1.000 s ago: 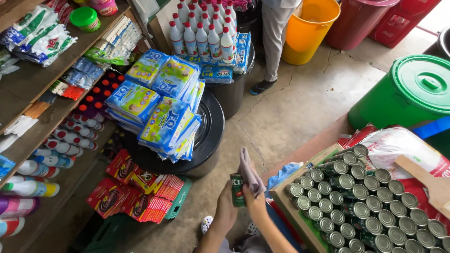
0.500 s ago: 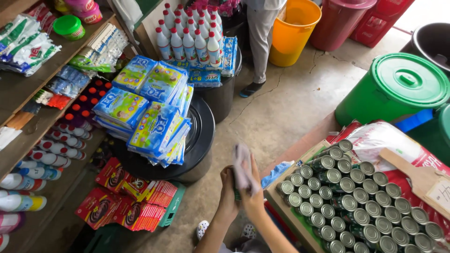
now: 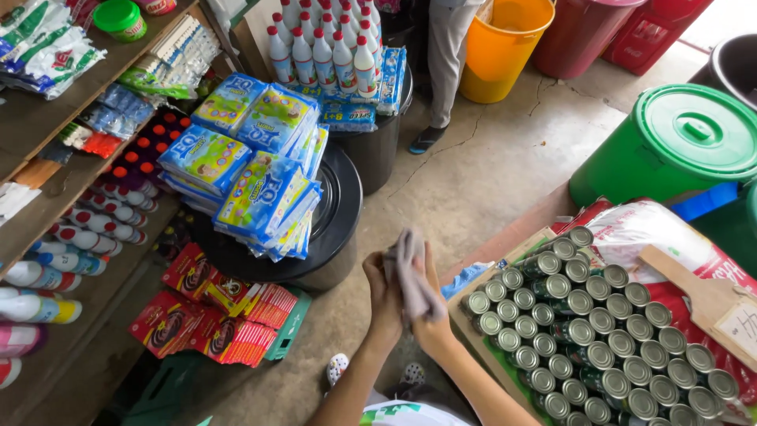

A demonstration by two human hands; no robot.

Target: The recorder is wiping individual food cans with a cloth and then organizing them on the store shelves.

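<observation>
Shop interior, cracked concrete floor [image 3: 505, 181], shelves [image 3: 47, 118] along the left w/ bottles and packets. Both hands are up in front of the body, pressed together around a grey cloth [image 3: 410, 272]. Left hand [image 3: 384, 288] cups it from one side, right hand [image 3: 432, 304] from the other, fingers closed on the fabric — so both are grasping the cloth, which pokes out above the fingertips.

Change vs. a second ago: a small dark-green item was then visible between the hands along w/ the cloth; now only cloth shows, and the hands have closed tighter around it. Can't tell if the item is wrapped inside or gone. Reads as a wiping or rubbing motion in progress — a judgement only.

Containers:
- Cardboard tray [image 3: 473, 335] just right of the hands, packed w/ upright cans [image 3: 583, 331], green labels, silver tops, rows nearly full.
- Black tub [image 3: 335, 213], lid on, stacked w/ blue-and-yellow packs [image 3: 260, 173].
- Second dark tub [image 3: 378, 150] behind, carrying white bottles [image 3: 323, 47] w/ red caps.
- Green bin [image 3: 678, 142], lid shut, contents hidden.
- Orange bucket [image 3: 505, 47] and red bin [image 3: 583, 35] at back, insides not visible.

Another person's leg [image 3: 449, 63] stands by the orange bucket.
</observation>
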